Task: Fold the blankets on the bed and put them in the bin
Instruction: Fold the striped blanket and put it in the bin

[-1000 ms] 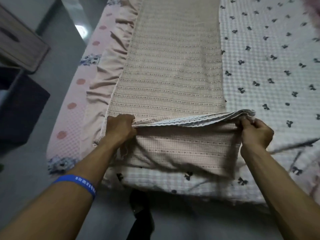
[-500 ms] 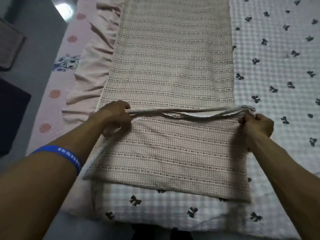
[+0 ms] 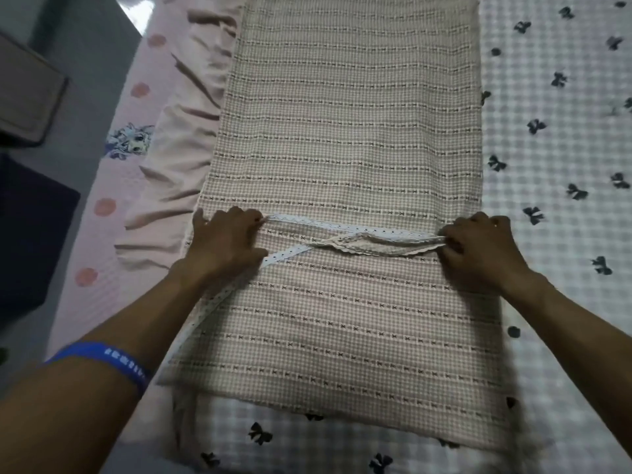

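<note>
- Far left of the frame: a dark shape on the floor [image 3: 30, 234]; whether it is the bin cannot be told.
- Left of centre: the left hand [image 3: 224, 242] pinches the lace edge [image 3: 307, 248], likely to keep the fold square.
- Centre: the beige blanket [image 3: 352, 131] lies as a long strip up the bed [image 3: 561, 200], its near end doubled over.
- Right of centre: the right hand [image 3: 478, 248] grips the matching corner, fingers curled.

A dark mat [image 3: 30, 241] lies on the grey floor [image 3: 92, 56] (beside a wooden cabinet [image 3: 24, 97]).
</note>
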Action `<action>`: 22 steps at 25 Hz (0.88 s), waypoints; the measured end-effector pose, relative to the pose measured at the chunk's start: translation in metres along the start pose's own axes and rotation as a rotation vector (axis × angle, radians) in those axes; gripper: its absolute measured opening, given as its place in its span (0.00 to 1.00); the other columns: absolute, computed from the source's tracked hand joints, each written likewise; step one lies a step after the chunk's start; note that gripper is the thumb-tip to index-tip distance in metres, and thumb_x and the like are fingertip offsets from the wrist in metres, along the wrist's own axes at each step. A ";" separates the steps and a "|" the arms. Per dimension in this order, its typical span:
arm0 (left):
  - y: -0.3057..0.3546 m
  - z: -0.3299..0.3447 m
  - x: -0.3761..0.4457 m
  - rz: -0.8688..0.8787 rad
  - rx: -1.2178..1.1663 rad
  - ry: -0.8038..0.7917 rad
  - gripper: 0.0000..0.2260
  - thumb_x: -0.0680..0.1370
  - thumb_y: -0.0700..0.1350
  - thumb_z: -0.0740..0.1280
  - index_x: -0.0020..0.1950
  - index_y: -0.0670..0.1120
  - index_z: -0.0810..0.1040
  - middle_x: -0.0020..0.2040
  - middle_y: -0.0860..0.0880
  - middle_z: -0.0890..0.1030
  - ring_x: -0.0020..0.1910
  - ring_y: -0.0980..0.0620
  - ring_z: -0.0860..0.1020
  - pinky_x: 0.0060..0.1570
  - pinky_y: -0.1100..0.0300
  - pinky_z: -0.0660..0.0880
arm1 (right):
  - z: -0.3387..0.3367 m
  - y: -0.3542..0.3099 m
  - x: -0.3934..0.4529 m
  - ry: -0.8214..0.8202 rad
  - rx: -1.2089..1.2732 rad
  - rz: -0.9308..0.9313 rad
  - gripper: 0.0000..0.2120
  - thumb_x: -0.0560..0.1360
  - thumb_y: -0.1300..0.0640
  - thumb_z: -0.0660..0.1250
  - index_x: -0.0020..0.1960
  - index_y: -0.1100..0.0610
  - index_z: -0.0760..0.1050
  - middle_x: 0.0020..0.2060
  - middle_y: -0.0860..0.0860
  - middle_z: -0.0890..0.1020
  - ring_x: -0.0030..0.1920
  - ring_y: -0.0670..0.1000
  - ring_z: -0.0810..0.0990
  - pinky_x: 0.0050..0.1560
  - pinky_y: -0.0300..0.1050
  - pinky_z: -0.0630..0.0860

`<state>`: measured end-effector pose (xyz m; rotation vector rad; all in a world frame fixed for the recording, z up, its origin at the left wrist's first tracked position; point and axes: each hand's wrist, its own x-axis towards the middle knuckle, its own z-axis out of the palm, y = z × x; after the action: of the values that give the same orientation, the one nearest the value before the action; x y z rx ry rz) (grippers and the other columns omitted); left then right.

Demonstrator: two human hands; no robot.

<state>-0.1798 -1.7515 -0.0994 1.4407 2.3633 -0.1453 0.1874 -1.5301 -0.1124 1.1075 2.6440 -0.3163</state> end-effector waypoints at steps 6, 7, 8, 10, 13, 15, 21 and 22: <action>-0.031 -0.012 0.014 0.024 -0.165 0.034 0.07 0.70 0.47 0.62 0.45 0.49 0.76 0.42 0.46 0.80 0.45 0.40 0.78 0.42 0.51 0.72 | -0.011 0.020 0.017 -0.179 0.071 0.094 0.10 0.78 0.45 0.63 0.41 0.48 0.70 0.38 0.44 0.75 0.51 0.57 0.78 0.49 0.53 0.63; -0.035 -0.015 0.013 0.036 -0.116 0.006 0.06 0.67 0.47 0.61 0.42 0.49 0.75 0.40 0.47 0.79 0.44 0.41 0.78 0.40 0.52 0.70 | -0.015 0.020 0.020 -0.165 0.107 0.084 0.11 0.79 0.46 0.63 0.39 0.48 0.69 0.35 0.42 0.73 0.49 0.57 0.78 0.48 0.51 0.62; -0.039 -0.018 0.016 0.037 -0.084 -0.004 0.05 0.67 0.47 0.62 0.40 0.49 0.75 0.39 0.48 0.78 0.44 0.41 0.77 0.41 0.52 0.70 | -0.018 0.020 0.025 -0.122 0.130 0.070 0.11 0.79 0.47 0.63 0.39 0.49 0.69 0.33 0.41 0.72 0.47 0.56 0.79 0.47 0.50 0.62; -0.045 -0.023 0.025 0.017 -0.062 -0.015 0.02 0.69 0.44 0.65 0.40 0.49 0.74 0.40 0.46 0.78 0.45 0.40 0.77 0.44 0.50 0.70 | -0.023 0.018 0.038 -0.063 0.117 0.050 0.10 0.80 0.49 0.62 0.40 0.49 0.68 0.34 0.42 0.73 0.47 0.56 0.79 0.46 0.50 0.59; -0.044 -0.025 0.037 -0.047 -0.014 -0.026 0.05 0.73 0.41 0.67 0.49 0.45 0.76 0.47 0.41 0.80 0.49 0.38 0.78 0.51 0.46 0.72 | -0.028 0.014 0.051 -0.145 0.022 0.103 0.07 0.81 0.51 0.60 0.45 0.51 0.70 0.41 0.49 0.77 0.53 0.59 0.77 0.50 0.52 0.58; -0.038 -0.018 0.028 -0.126 0.102 0.164 0.12 0.77 0.43 0.63 0.60 0.43 0.74 0.56 0.38 0.77 0.53 0.35 0.75 0.62 0.39 0.65 | -0.022 0.008 0.047 -0.055 -0.044 0.224 0.06 0.80 0.54 0.59 0.54 0.54 0.72 0.53 0.55 0.79 0.58 0.62 0.74 0.60 0.58 0.61; -0.044 0.083 -0.123 0.157 0.245 0.138 0.31 0.79 0.47 0.60 0.80 0.52 0.52 0.80 0.45 0.53 0.77 0.41 0.54 0.70 0.32 0.47 | 0.072 -0.118 -0.088 0.106 -0.006 0.066 0.28 0.81 0.45 0.49 0.79 0.51 0.55 0.79 0.53 0.54 0.78 0.60 0.54 0.72 0.69 0.50; -0.057 0.093 -0.138 0.029 0.234 0.087 0.33 0.78 0.46 0.61 0.80 0.51 0.49 0.80 0.45 0.50 0.78 0.40 0.51 0.69 0.30 0.45 | 0.090 -0.126 -0.116 0.046 0.012 0.121 0.28 0.81 0.44 0.47 0.80 0.49 0.52 0.80 0.53 0.51 0.79 0.59 0.51 0.72 0.71 0.49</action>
<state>-0.1489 -1.9196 -0.1420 1.6159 2.4605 -0.3695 0.1891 -1.7202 -0.1479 1.2870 2.6026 -0.2857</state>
